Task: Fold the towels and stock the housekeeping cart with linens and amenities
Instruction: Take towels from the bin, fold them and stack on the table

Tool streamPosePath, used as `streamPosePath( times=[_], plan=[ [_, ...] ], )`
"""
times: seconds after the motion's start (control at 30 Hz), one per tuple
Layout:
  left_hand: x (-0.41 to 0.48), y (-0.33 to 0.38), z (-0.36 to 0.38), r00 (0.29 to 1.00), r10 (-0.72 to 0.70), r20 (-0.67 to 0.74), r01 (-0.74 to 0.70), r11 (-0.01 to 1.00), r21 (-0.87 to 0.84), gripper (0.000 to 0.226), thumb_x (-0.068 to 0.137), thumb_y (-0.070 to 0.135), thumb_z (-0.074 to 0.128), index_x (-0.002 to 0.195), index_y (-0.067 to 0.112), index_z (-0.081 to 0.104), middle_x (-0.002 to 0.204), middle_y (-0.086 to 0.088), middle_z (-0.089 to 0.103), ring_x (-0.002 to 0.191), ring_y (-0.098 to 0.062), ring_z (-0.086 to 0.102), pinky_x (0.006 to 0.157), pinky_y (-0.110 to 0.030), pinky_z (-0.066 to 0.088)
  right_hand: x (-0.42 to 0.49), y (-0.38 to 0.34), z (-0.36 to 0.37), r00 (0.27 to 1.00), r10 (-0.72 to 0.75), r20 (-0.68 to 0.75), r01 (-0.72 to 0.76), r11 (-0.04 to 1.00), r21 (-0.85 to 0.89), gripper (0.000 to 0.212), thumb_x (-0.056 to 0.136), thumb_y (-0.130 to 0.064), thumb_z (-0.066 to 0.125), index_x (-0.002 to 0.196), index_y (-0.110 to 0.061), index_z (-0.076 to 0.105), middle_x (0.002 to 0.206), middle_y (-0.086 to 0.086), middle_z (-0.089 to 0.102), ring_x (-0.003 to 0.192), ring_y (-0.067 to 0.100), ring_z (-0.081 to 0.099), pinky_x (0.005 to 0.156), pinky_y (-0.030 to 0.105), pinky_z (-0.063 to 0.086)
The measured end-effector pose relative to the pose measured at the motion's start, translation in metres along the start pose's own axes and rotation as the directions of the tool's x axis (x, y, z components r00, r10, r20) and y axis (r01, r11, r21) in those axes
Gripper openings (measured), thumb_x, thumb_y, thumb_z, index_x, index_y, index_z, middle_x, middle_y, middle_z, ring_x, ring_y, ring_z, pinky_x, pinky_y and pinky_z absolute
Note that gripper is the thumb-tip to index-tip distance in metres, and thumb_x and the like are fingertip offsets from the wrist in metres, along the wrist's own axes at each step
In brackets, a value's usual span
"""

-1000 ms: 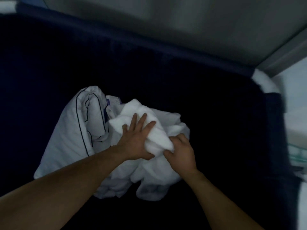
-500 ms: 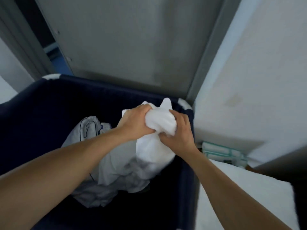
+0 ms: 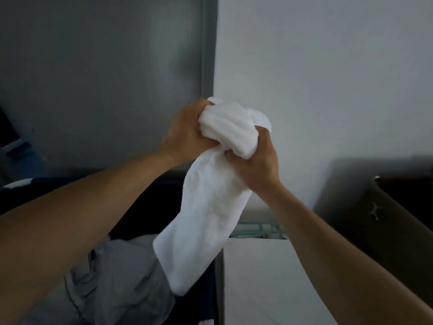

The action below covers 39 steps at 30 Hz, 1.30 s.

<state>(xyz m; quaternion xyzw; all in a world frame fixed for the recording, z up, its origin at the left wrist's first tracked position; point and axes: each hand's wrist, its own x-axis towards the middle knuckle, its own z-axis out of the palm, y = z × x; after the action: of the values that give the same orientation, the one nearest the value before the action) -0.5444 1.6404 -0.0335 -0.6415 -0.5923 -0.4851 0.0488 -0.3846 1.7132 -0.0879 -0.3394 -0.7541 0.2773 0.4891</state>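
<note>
Towel: white towel (image 3: 210, 219), top bunched, rest hanging as a thick roll; I see it held up above the navy hamper (image 3: 145, 214), lower end over the hamper's right edge.
L hand: left hand (image 3: 187, 134) grips the bunch from the left; fingers curled into cloth, blurred.
R hand: right hand (image 3: 255, 165) grips just under the bunch; fingers curled round cloth.
In hamper: crumpled grey linen (image 3: 117, 277) w/ dark piping, below towel.
Right of hamper: white flat surface (image 3: 257, 277); brown bin (image 3: 398, 219) further right.
Behind hamper: grey door panel (image 3: 105, 78), white wall (image 3: 328, 78).
</note>
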Motion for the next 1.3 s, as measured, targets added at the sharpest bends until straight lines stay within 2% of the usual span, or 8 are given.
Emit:
streamPosePath(
  times=[0.37, 0.57, 0.63, 0.77, 0.9, 1.03, 1.13, 1.3],
  plan=[
    [0.024, 0.069, 0.072, 0.972, 0.236, -0.009, -0.233, 0.953, -0.195, 0.067, 0.066, 0.055, 0.072, 0.115, 0.014, 0.055, 0.103, 0.025, 0.051, 0.093, 0.017, 0.052, 0.078, 0.0, 0.038, -0.021, 0.005, -0.116, 0.969, -0.031, -0.247, -0.027, 0.973, -0.228, 0.053, 0.069, -0.063, 0.071, 0.108, -0.053, 0.036, 0.1, -0.022, 0.057, 0.087, 0.007, 0.06, 0.073, 0.033, 0.052],
    [-0.034, 0.06, 0.156, 0.891, 0.374, 0.258, -0.38, 0.925, -0.031, 0.057, 0.074, 0.039, 0.078, 0.113, 0.002, 0.058, 0.111, -0.009, 0.062, 0.101, -0.021, 0.058, 0.09, -0.023, 0.044, -0.087, 0.103, -0.144, 0.978, 0.208, 0.02, -0.198, 0.954, -0.225, 0.065, 0.065, -0.063, 0.077, 0.112, -0.046, 0.035, 0.102, -0.015, 0.057, 0.09, 0.008, 0.06, 0.069, 0.021, 0.045],
    [-0.063, 0.054, 0.19, 0.871, 0.323, 0.371, -0.355, 0.935, 0.02, 0.054, 0.073, 0.029, 0.083, 0.113, 0.001, 0.059, 0.113, -0.013, 0.063, 0.103, -0.028, 0.059, 0.093, -0.039, 0.049, -0.1, 0.141, -0.159, 0.903, 0.361, 0.232, -0.295, 0.915, -0.274, 0.071, 0.066, -0.048, 0.087, 0.118, -0.034, 0.04, 0.109, -0.007, 0.057, 0.097, 0.013, 0.059, 0.077, 0.026, 0.047],
    [-0.118, 0.041, 0.24, 0.777, 0.281, 0.563, -0.428, 0.892, 0.146, 0.054, 0.068, 0.02, 0.087, 0.112, -0.001, 0.065, 0.115, -0.017, 0.065, 0.109, -0.036, 0.063, 0.09, -0.052, 0.052, -0.104, 0.206, -0.191, 0.481, 0.563, 0.672, -0.472, 0.812, -0.343, 0.045, 0.071, -0.026, 0.087, 0.108, -0.029, 0.062, 0.106, -0.011, 0.063, 0.099, 0.007, 0.061, 0.087, 0.026, 0.051],
    [-0.151, 0.039, 0.263, 0.684, 0.413, 0.602, -0.625, 0.757, 0.19, 0.048, 0.069, 0.014, 0.081, 0.113, 0.003, 0.066, 0.124, -0.013, 0.065, 0.12, -0.036, 0.058, 0.098, -0.063, 0.045, -0.095, 0.261, -0.195, 0.716, 0.591, 0.371, -0.584, 0.799, -0.146, 0.008, 0.086, -0.015, 0.073, 0.094, -0.018, 0.073, 0.093, -0.001, 0.072, 0.089, 0.013, 0.068, 0.089, 0.041, 0.056],
    [-0.148, 0.05, 0.254, 0.591, 0.579, 0.562, -0.759, 0.635, 0.144, 0.044, 0.08, 0.017, 0.072, 0.116, 0.012, 0.048, 0.135, -0.008, 0.057, 0.125, -0.034, 0.052, 0.103, -0.063, 0.04, -0.082, 0.276, -0.183, 0.614, 0.704, 0.357, -0.761, 0.648, 0.032, 0.078, 0.084, -0.055, 0.07, 0.148, -0.021, 0.04, 0.148, 0.007, 0.046, 0.128, 0.03, 0.051, 0.105, 0.047, 0.045],
    [-0.135, 0.061, 0.24, 0.596, 0.631, 0.497, -0.775, 0.614, 0.149, 0.041, 0.083, 0.018, 0.073, 0.112, 0.013, 0.045, 0.14, -0.005, 0.043, 0.129, -0.032, 0.046, 0.106, -0.063, 0.037, -0.074, 0.272, -0.177, 0.474, 0.58, 0.662, -0.857, 0.477, 0.195, 0.082, 0.081, -0.069, 0.06, 0.143, -0.017, 0.048, 0.144, 0.018, 0.052, 0.125, 0.038, 0.055, 0.109, 0.055, 0.041],
    [-0.127, 0.06, 0.221, 0.613, 0.657, 0.439, -0.786, 0.562, 0.257, 0.032, 0.089, 0.022, 0.069, 0.109, 0.016, 0.045, 0.141, -0.006, 0.043, 0.131, -0.029, 0.046, 0.104, -0.059, 0.042, -0.056, 0.228, -0.185, 0.425, 0.067, 0.903, -0.875, 0.285, 0.391, 0.061, 0.09, -0.04, 0.065, 0.137, -0.003, 0.054, 0.13, 0.022, 0.06, 0.119, 0.037, 0.059, 0.103, 0.049, 0.047]
  ],
)
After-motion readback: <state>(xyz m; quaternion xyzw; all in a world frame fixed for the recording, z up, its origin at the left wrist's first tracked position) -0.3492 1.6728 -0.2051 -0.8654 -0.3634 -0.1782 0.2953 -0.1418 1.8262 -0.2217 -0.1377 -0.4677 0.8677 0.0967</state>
